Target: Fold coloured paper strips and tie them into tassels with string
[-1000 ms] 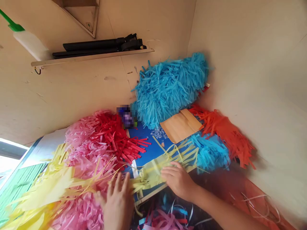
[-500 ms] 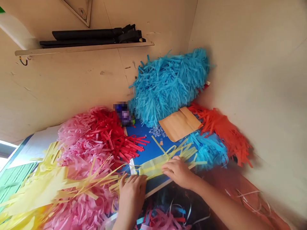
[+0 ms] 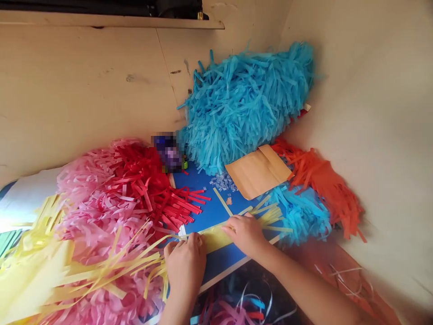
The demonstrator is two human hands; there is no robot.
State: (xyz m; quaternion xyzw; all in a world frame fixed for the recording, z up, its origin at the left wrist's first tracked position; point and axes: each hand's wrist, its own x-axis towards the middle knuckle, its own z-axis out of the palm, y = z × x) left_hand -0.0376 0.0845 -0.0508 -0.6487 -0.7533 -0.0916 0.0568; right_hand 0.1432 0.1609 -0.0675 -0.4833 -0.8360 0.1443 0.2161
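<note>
A strip of yellow tissue paper (image 3: 216,239) with fringed ends lies across the blue tabletop (image 3: 221,262). My left hand (image 3: 186,259) is closed over its left end, fingertips curled under and partly hidden. My right hand (image 3: 246,234) grips the other end, thumb and fingers pressed on the paper. Between the hands the strip is narrow and looks folded or gathered. Yellow fringe spreads out past both hands. One loose yellow strip (image 3: 222,201) lies just behind the right hand.
Pink fringe (image 3: 111,216) and red fringe (image 3: 145,185) pile up at left. Blue fringe (image 3: 243,108) is heaped in the corner. A brown envelope (image 3: 259,174) and small clear pieces (image 3: 223,182) lie nearby. Orange fringe (image 3: 321,180) hangs at right. A shelf (image 3: 111,20) juts from the wall.
The yellow paper between my hands has become narrower and more gathered. My right hand has shifted slightly. The view has tilted down and closer.
</note>
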